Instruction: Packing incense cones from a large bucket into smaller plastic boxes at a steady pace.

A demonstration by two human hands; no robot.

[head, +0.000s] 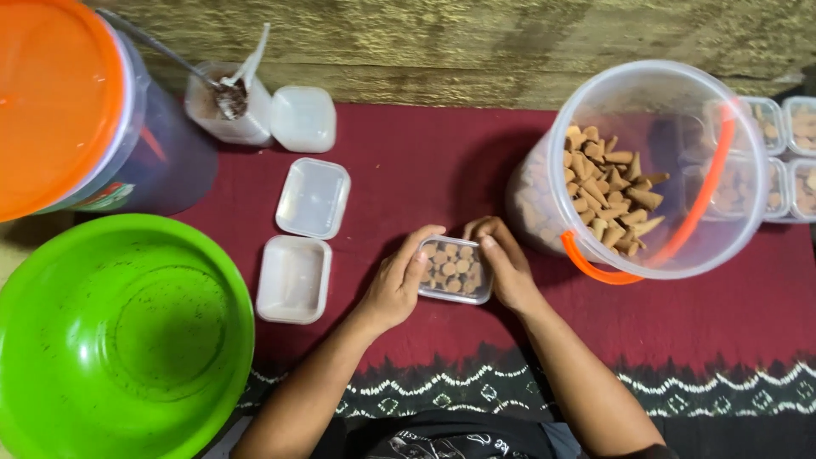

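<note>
Two bare hands at centre, closed on one small clear box (455,270) filled with tan cones. Far left: orange-lidded bucket (59,102) above, green basin (123,340) below. Next right: small clear jar (234,115) with brown powder and a spoon (170,55) resting in it, square white lid (303,119) just beside. Below these: two empty clear boxes (313,198) (293,279), one above the other, on red cloth (425,161). Left hand (398,285) gripping box's left edge, thumb over rim. Right hand (503,268) gripping right edge, fingers curled over top. Box flat on cloth, between both hands. Right of hands: large clear bucket (659,170) with orange handle, tilted, holding loose tan cones (608,191). Far right: several filled small boxes (790,161), partly behind bucket.
</note>
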